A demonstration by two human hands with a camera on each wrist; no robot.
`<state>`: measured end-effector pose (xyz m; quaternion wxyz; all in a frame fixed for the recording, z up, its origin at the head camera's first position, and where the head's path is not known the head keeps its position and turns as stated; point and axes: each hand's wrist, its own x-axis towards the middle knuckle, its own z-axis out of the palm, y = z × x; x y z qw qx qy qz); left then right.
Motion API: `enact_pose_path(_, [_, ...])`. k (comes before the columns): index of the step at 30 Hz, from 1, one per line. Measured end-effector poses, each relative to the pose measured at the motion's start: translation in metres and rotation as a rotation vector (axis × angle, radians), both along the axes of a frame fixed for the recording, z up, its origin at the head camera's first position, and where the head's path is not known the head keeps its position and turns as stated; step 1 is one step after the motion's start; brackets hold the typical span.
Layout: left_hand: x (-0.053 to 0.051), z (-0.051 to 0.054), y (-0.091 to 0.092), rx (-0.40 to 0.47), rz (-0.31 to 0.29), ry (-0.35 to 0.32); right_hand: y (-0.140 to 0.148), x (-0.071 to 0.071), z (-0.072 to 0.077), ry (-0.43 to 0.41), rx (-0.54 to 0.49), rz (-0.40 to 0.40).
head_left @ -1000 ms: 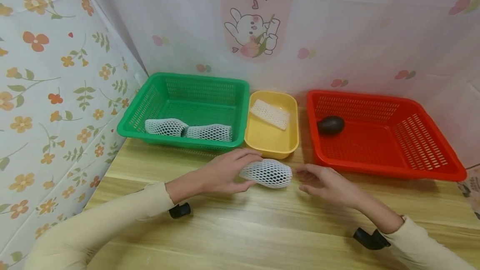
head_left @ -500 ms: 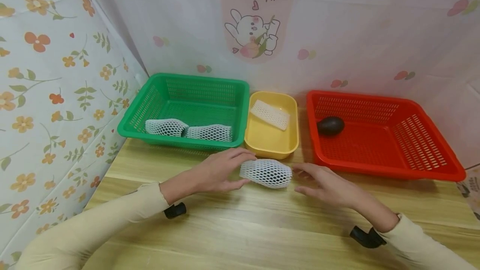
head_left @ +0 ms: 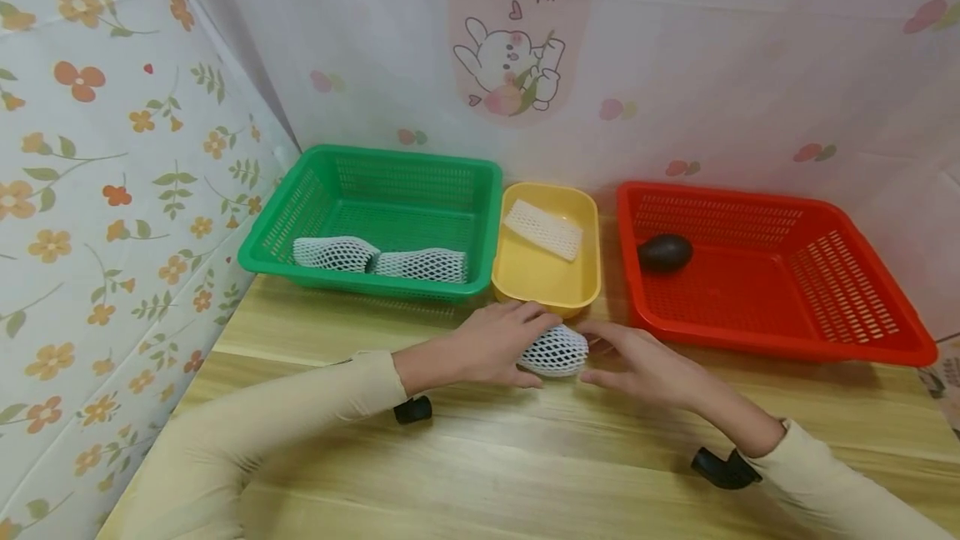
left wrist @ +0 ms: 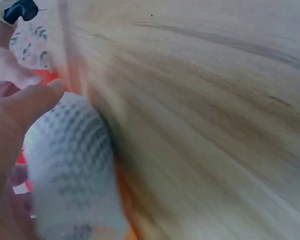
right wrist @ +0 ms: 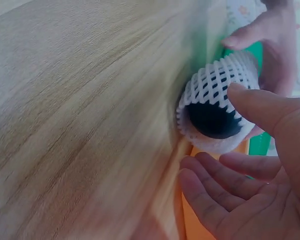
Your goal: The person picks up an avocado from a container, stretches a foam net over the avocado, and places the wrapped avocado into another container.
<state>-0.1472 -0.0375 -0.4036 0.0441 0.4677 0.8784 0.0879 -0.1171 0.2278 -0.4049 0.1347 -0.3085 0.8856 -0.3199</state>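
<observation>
A white foam net sleeve point(head_left: 557, 352) lies on the table below the yellow tray, with a dark rounded thing point(right wrist: 215, 120) showing inside its right end. My left hand point(head_left: 491, 344) arches over the sleeve's left half, fingers along the far side and thumb along the near side. At the sleeve's right end is my right hand point(head_left: 648, 365), fingers and thumb spread loosely. In the right wrist view the right thumb point(right wrist: 255, 102) overlaps the sleeve's edge, while the other fingers lie apart from it. Whether that thumb touches, I cannot tell.
A green basket point(head_left: 375, 158) at left holds two netted pieces point(head_left: 420, 265). The yellow tray point(head_left: 536, 286) in the middle holds a flat foam net point(head_left: 543, 229). A red basket point(head_left: 750, 340) at right holds a dark pear-shaped thing point(head_left: 666, 252). A patterned cloth point(head_left: 675, 65) hangs behind.
My left hand first drew back slightly from the sleeve's left end, then moved right over it. My right hand has shifted slightly left towards the other end. The sleeve has hardly moved.
</observation>
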Motion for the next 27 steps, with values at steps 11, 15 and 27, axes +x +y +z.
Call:
enact_pose_path(11, [0.001,-0.006,0.008,-0.008,0.022,0.045,0.013,0.009,0.019,0.024,0.071,-0.028])
enact_pose_path(15, [0.002,-0.003,0.003,-0.002,0.009,0.028,0.015,0.01,0.025,0.052,0.105,-0.005])
enact_pose_path(27, [0.007,0.029,-0.025,-0.007,-0.09,-0.019,0.036,0.005,0.078,0.239,0.081,0.052])
